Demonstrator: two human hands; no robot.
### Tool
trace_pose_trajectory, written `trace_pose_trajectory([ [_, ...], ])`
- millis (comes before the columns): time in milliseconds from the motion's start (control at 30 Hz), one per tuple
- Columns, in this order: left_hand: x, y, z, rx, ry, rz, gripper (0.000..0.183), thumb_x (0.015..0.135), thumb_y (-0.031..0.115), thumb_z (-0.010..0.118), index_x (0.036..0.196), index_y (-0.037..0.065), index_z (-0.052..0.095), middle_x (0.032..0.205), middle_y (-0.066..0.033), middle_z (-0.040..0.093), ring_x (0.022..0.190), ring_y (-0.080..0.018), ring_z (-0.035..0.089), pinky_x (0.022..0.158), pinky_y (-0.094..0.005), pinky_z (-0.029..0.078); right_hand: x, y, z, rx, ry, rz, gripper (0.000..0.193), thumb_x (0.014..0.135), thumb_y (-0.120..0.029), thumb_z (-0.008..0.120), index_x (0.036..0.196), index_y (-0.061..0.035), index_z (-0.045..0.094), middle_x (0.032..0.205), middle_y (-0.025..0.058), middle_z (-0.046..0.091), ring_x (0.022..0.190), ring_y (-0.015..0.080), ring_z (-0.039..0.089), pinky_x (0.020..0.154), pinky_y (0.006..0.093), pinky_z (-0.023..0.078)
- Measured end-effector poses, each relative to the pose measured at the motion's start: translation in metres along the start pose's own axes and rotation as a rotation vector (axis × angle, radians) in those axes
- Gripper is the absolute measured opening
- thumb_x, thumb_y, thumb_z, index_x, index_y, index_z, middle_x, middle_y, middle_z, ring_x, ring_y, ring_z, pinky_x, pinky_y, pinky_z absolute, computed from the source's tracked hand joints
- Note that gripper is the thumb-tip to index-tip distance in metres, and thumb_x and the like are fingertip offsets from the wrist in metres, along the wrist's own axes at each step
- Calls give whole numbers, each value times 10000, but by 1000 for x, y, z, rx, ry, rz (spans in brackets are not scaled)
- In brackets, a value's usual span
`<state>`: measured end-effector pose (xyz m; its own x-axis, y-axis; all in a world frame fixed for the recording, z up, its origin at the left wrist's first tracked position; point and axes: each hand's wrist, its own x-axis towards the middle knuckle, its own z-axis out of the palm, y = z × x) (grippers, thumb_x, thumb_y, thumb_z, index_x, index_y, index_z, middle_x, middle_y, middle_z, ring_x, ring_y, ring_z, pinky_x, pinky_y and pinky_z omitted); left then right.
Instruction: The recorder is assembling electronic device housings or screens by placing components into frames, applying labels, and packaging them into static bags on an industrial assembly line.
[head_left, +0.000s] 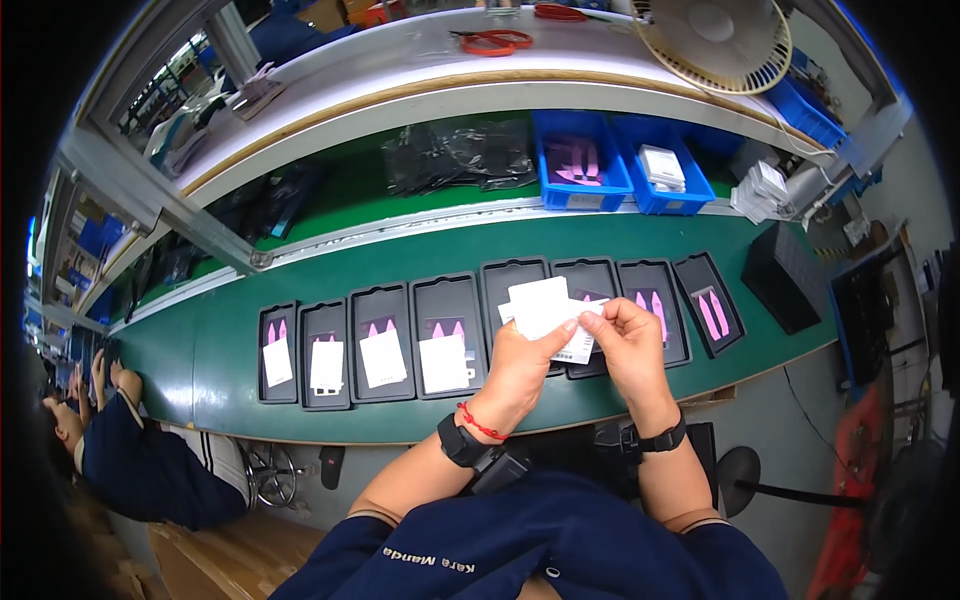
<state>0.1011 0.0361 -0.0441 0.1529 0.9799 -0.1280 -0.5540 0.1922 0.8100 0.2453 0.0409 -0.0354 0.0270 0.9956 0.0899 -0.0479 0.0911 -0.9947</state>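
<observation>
Both my hands hold a small stack of white cards (540, 306) above a row of black trays (380, 301) on the green bench. My left hand (522, 368) grips the stack from its left side, the thumb on top. My right hand (632, 352) pinches the stack's right edge between thumb and fingers. Pink pointed pieces (713, 314) lie in the trays; their exact kind is unclear. In the left-hand trays, white cards (383, 359) cover the lower part of these pieces. The trays just beneath my hands are partly hidden.
Behind the trays stand a blue bin (584, 196) of pink pieces and another blue bin (674, 203) with white packs. Black trays (785, 277) stand stacked at right. On the upper shelf are red-handled scissors (495, 43) and a fan (712, 45). A co-worker (150, 455) sits at left.
</observation>
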Motion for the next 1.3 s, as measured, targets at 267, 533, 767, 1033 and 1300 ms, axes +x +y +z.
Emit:
trace_pose_trajectory([
  [267, 0, 9, 2, -71, -98, -121, 310, 962, 219, 484, 1155, -20, 530, 1060, -146, 611, 990, -222, 594, 793, -341, 495, 17, -16, -99, -220, 140, 67, 64, 842, -27, 625, 827, 35, 628, 766, 72, 661, 683, 70, 605, 616, 217, 481],
  [533, 0, -7, 26, 95, -50, -120, 256, 889, 113, 603, 1122, 16, 564, 1000, -98, 641, 873, -177, 627, 699, -278, 523, -2, -1, -41, -401, 280, -184, 207, 751, -96, 742, 885, -14, 607, 730, 24, 596, 653, 84, 545, 578, 245, 441],
  [767, 3, -12, 43, 185, -108, -137, 266, 854, 65, 639, 1107, 11, 577, 1012, -73, 635, 879, -150, 625, 707, -274, 544, -9, -11, -35, 168, 77, 3, 68, 857, -46, 632, 838, 17, 616, 722, 29, 624, 624, 44, 544, 554, 202, 436],
  [1033, 37, 3, 38, 341, -134, -103, 279, 926, 203, 549, 1056, -40, 588, 950, -84, 647, 818, -139, 620, 683, -264, 507, 15, -24, -158, -196, 288, -7, 109, 899, -67, 558, 866, 24, 608, 758, 39, 645, 635, 70, 588, 564, 227, 477],
  [1300, 174, 23, 92, 853, 5, 582, 548, 783, 43, 671, 1265, 27, 410, 1056, -123, 606, 942, -201, 610, 810, -315, 496, 25, 1, -192, -1133, 354, -289, 438, 607, -118, 814, 943, -1, 557, 947, 171, 569, 895, 331, 565, 769, 377, 457],
])
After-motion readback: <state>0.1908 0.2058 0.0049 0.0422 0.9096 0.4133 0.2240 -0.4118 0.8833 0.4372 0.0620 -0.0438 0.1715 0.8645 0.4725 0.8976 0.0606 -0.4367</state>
